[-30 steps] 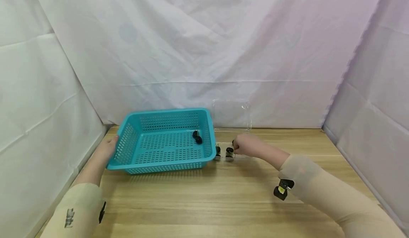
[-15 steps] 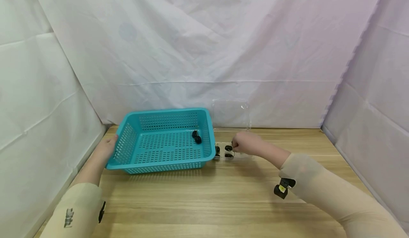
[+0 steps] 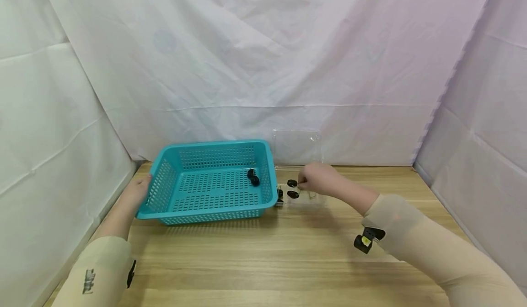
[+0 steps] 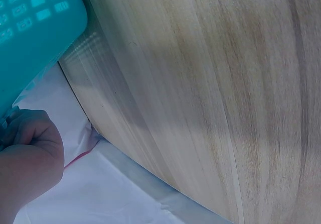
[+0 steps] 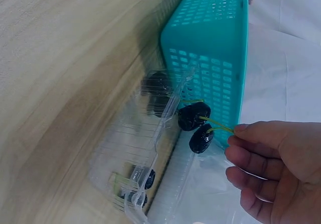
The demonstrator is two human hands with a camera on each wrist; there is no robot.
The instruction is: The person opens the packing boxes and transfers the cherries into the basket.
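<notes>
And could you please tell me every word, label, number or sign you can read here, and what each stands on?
Nothing is legible.
Dark marks resembling lettering on the beige fabric left sleeve: too blurred to read.
Small yellow patch on the black device at the beige fabric right sleeve: no readable writing.
Turquoise plastic basket and clear plastic box: no writing seen.

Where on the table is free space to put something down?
The widest patch is the table in front of the basket, between both sleeves. A smaller one lies beyond the right sleeve, beside the white curtain. It is crowded right of the basket, where the plastic box, black fruit and right hand are close.
</notes>
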